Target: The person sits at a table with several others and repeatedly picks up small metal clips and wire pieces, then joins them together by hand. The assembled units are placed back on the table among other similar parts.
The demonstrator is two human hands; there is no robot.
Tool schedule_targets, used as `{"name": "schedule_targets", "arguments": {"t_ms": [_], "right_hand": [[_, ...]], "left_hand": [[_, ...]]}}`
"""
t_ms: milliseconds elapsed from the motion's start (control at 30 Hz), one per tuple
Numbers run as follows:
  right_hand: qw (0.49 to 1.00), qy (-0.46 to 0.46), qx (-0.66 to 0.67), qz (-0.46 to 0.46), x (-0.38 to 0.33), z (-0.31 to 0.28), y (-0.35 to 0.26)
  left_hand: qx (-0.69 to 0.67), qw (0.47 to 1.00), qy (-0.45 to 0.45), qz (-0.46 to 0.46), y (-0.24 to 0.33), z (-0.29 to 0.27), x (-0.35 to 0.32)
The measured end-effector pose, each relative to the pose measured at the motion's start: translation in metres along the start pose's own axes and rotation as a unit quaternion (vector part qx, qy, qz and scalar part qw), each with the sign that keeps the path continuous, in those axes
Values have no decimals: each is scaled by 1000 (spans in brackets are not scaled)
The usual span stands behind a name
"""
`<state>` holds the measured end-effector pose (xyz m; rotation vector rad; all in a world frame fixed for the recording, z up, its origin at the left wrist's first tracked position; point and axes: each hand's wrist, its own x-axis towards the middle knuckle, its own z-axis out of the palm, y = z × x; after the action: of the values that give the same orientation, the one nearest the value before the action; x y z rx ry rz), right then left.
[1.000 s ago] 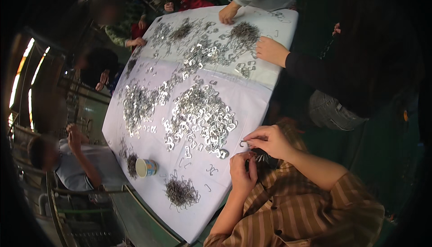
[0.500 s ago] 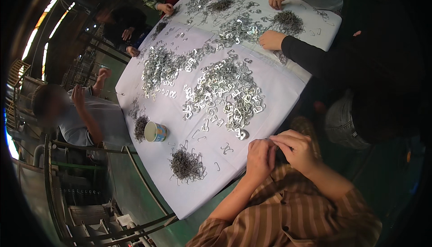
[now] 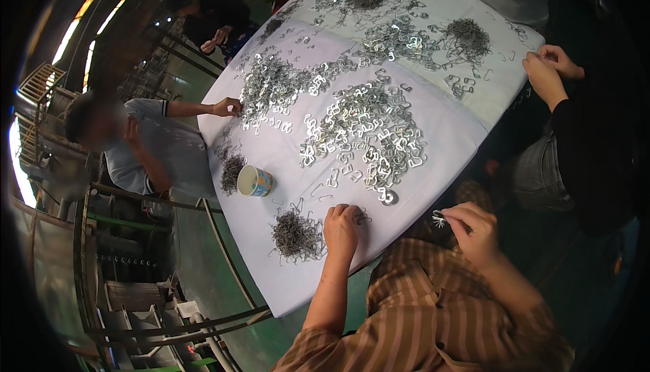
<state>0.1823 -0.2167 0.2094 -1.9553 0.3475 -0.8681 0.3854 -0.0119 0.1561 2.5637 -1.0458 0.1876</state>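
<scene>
My left hand (image 3: 341,228) is over the white-covered table with fingers curled down and pinched at a few loose thin wire hooks (image 3: 363,217); its fingertips are partly hidden. Left of it lies a tangled pile of dark wire hooks (image 3: 292,234). My right hand (image 3: 475,231) is off the table's near edge, above my lap. Between its thumb and fingers it pinches a small cluster of shiny metal clips (image 3: 439,219), whose pieces fan out. A large heap of flat, silvery bent clips (image 3: 369,125) spreads over the table beyond my hands.
A paper cup (image 3: 255,181) stands near the left edge, beside another small hook pile (image 3: 231,172). More clips (image 3: 267,87) and hook piles (image 3: 467,38) cover the far side. Co-workers sit around; one's hand (image 3: 227,107) touches the left heap, another's hands (image 3: 550,67) are at the right edge.
My hands were together at the table's edge; now the left has moved left to the loose hooks and the right has drawn away rightward with the clip cluster. The left co-worker has reached onto the table.
</scene>
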Motion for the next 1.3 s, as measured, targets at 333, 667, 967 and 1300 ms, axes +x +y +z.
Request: {"name": "schedule_targets", "arguments": {"t_ms": [333, 667, 967, 1300], "right_hand": [[1000, -21, -12, 20, -7, -5, 5], [998, -33, 19, 43, -5, 2, 2], [997, -12, 45, 57, -6, 5, 11], [997, -2, 62, 50, -11, 5, 12]], "left_hand": [[139, 986, 23, -86, -69, 5, 29], [180, 982, -36, -53, -67, -4, 51], [-422, 906, -21, 12, 77, -18, 34], [-411, 901, -90, 102, 131, -20, 16]]}}
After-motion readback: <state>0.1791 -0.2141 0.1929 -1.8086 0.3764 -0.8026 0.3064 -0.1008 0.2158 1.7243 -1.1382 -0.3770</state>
